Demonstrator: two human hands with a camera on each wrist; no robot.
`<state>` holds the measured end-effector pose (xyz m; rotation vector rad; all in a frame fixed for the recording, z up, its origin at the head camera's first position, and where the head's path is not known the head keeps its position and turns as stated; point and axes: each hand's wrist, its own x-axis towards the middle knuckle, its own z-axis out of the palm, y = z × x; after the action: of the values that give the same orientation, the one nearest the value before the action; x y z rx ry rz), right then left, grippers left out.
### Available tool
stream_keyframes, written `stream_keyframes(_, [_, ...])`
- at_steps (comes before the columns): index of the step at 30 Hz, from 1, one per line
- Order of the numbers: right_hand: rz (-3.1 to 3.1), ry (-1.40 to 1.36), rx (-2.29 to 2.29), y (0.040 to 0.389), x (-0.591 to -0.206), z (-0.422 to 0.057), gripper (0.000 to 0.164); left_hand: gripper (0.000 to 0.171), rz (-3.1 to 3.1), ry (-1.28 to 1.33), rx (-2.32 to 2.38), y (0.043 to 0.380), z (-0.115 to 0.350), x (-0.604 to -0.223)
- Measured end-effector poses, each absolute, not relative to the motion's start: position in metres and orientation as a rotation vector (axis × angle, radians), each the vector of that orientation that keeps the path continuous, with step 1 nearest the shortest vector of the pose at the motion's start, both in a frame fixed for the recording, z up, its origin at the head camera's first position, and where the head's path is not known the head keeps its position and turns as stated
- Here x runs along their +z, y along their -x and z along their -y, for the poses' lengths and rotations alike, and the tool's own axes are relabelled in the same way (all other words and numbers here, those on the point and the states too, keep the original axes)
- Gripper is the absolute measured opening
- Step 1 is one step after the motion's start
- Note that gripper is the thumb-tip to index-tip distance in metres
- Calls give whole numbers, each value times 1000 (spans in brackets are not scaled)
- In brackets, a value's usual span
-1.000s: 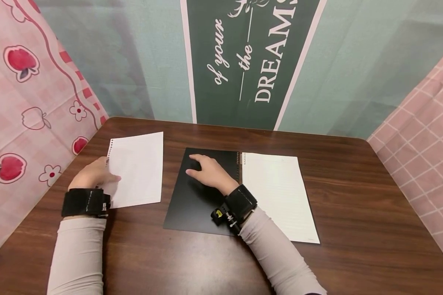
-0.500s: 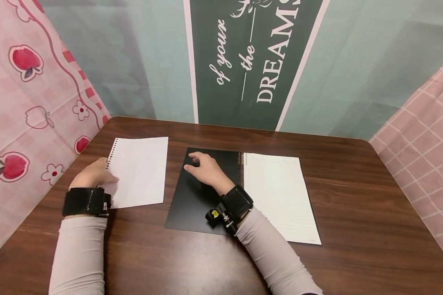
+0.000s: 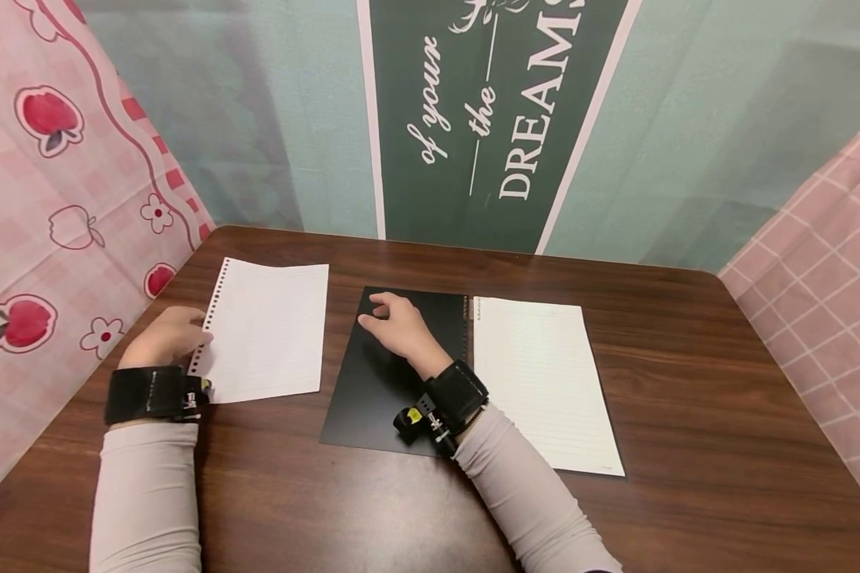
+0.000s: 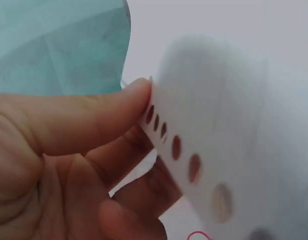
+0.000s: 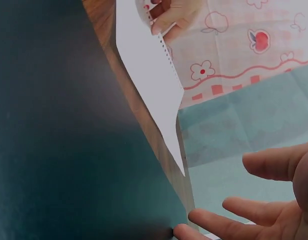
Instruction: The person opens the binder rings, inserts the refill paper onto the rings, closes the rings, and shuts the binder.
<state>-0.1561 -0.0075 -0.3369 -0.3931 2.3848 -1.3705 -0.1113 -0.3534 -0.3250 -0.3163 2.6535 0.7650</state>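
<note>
A loose white sheet of paper (image 3: 268,330), lined and punched with holes along its left edge, lies at the left of the table. My left hand (image 3: 168,334) pinches that punched edge between thumb and fingers; the left wrist view shows the thumb (image 4: 114,117) on the paper beside the row of holes. Over the black cover (image 3: 373,406) of an opened spiral notebook hovers my right hand (image 3: 401,326), fingers spread and relaxed, holding nothing. In the right wrist view its fingertips (image 5: 199,215) are near the cover's edge.
The notebook's lined white page (image 3: 545,382) lies to the right of the spiral binding (image 3: 464,318). All of this is on a brown wooden table (image 3: 688,382). Fabric hangs along the back (image 3: 688,143) and both sides.
My left hand has shifted slightly left and draws back from over the sheet to its punched edge. The sheet's punched edge has risen a little at the far corner. My right hand barely moves.
</note>
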Motion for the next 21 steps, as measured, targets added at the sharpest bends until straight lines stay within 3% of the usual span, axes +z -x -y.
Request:
stream_keyframes(7, [-2315,315,-1482,158,-341,8,51,28,-2688,304,934,107,353,-321])
stream_keyframes(21, [-2215,252,-1550,160,-346,16,48,42,-2649,341,1032,105,352,-312])
